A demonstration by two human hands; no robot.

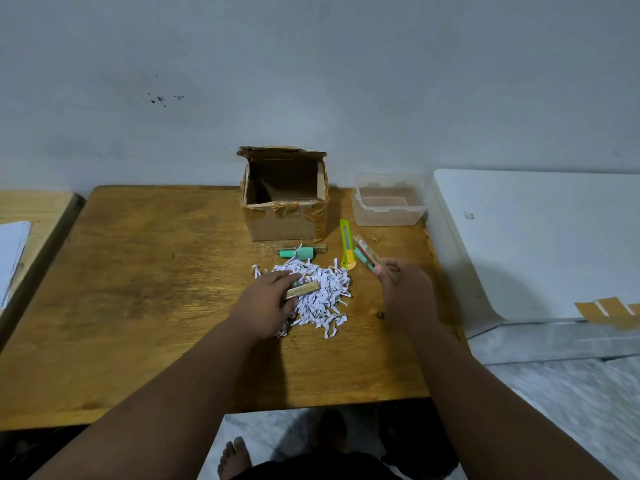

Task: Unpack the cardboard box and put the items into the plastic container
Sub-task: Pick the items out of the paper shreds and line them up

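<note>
shredded paper [320, 292] lies heaped on the tabletop [156, 289] in front of the open cardboard box [284, 199]. on the heap, left hand [268, 299] has its grip clamped on a small tan box [304, 290]. right of the heap, right hand [403, 289] grips a bundle of slim packets [366, 257], beside the yellow utility knife [346, 247]. the clear plastic container [388, 200] sits right of the cardboard box.

No legible text, faint print on small tan packets [302, 290], shredded paper [320, 296] marks unreadable
</note>
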